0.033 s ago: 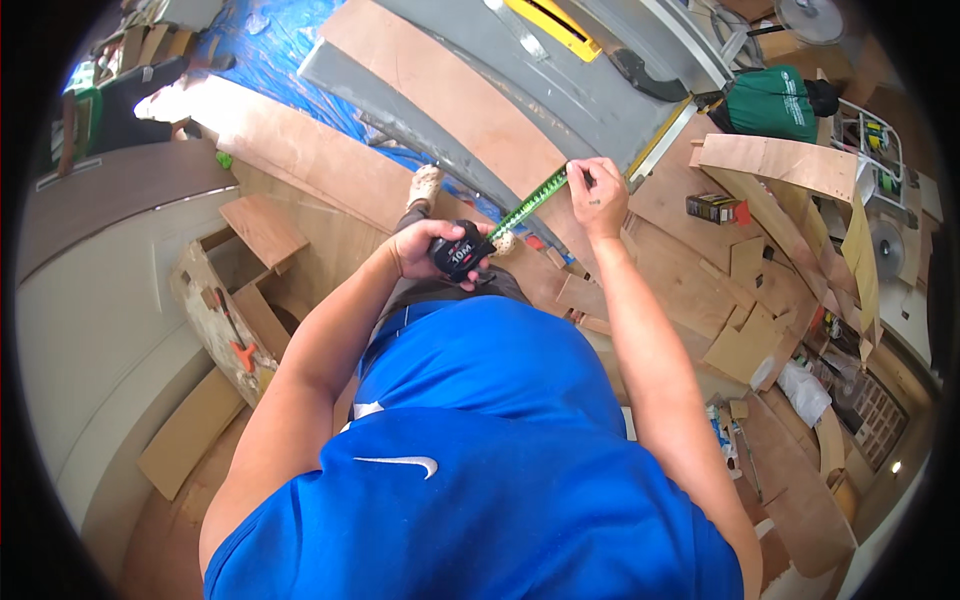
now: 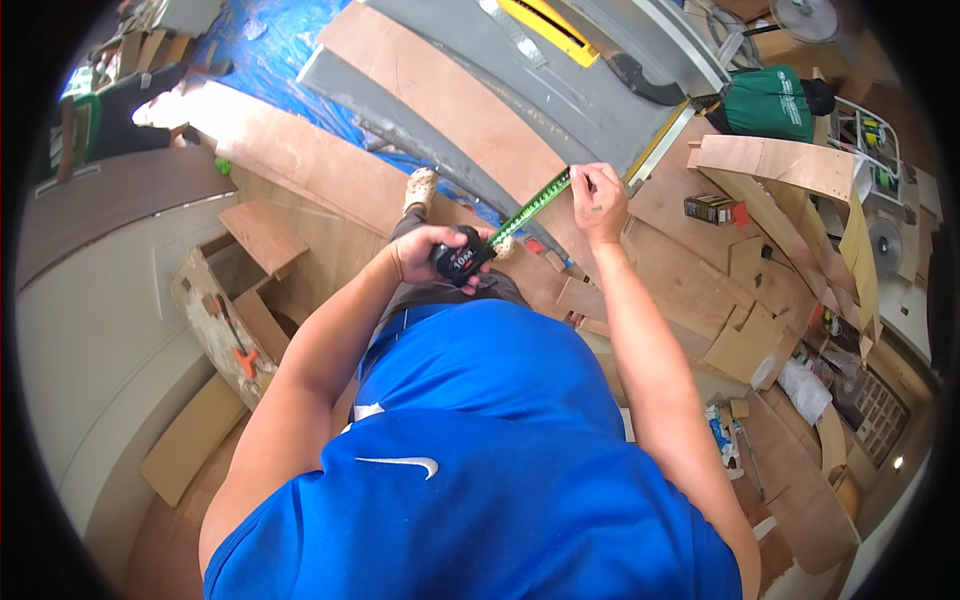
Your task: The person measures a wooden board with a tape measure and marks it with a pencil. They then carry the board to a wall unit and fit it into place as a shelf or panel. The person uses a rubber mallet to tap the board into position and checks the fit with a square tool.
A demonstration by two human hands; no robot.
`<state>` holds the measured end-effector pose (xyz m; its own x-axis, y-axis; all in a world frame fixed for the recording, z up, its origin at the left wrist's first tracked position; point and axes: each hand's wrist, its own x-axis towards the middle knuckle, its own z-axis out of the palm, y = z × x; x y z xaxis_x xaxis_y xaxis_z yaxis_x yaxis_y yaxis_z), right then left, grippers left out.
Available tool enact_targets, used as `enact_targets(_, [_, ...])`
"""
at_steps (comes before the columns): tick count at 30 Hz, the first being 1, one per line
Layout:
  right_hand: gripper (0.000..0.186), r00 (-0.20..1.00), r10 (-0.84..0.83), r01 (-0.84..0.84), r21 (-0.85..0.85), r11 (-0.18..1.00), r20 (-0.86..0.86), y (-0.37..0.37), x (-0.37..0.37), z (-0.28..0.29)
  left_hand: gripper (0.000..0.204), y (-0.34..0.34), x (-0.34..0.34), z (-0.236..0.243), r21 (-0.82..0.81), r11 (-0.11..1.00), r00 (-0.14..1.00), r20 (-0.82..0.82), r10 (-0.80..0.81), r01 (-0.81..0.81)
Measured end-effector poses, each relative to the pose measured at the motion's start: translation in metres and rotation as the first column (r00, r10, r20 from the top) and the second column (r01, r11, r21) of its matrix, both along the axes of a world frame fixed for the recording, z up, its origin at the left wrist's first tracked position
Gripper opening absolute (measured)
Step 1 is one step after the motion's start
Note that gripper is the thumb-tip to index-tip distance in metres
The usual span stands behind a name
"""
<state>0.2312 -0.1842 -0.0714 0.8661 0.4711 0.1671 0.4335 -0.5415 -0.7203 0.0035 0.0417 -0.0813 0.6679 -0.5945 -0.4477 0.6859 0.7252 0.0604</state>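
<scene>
My left hand [image 2: 422, 252] is closed round a black tape measure [image 2: 462, 256] in front of my belly. From its case a green blade [image 2: 532, 210] runs up and to the right. My right hand [image 2: 600, 205] pinches the blade's far end between thumb and fingers. That end is beside the near end of a long thin plywood strip [image 2: 450, 95], which lies across a grey work surface [image 2: 355, 85]. Whether the blade touches the strip I cannot tell.
A yellow tool [image 2: 550, 30] lies on the grey surface. To the right are a curved wooden frame [image 2: 775, 165], a green bag [image 2: 768, 108] and board offcuts [image 2: 748, 345] on the floor. An open wooden box [image 2: 205, 290] stands left, and blue sheeting [image 2: 275, 50] covers floor ahead.
</scene>
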Motion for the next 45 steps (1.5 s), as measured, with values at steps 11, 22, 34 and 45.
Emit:
enact_targets(11, [0.029, 0.962, -0.179, 0.192, 0.048, 0.980, -0.205, 0.083, 0.009, 0.029, 0.075, 0.253, 0.003, 0.063, 0.506, 0.827, 0.969, 0.153, 0.193, -0.245])
enact_targets(22, [0.057, 0.944, 0.304, -0.300, -0.052, 0.953, 0.126, 0.384, 0.020, 0.032, 0.068, 0.400, 0.049, 0.041, 0.488, 0.867, 0.991, 0.129, 0.045, -0.103])
enact_targets(34, [0.068, 0.912, 0.337, -0.263, -0.296, 0.919, 0.236, 0.408, -0.004, -0.003, 0.073, 0.423, 0.023, 0.008, 0.312, 0.943, 0.987, 0.140, 0.078, -0.119])
enact_targets(45, [0.070, 0.907, 0.340, -0.259, -0.304, 0.917, 0.251, 0.406, -0.003, -0.004, 0.075, 0.419, 0.021, 0.002, 0.166, 0.970, 0.981, 0.109, 0.162, -0.179])
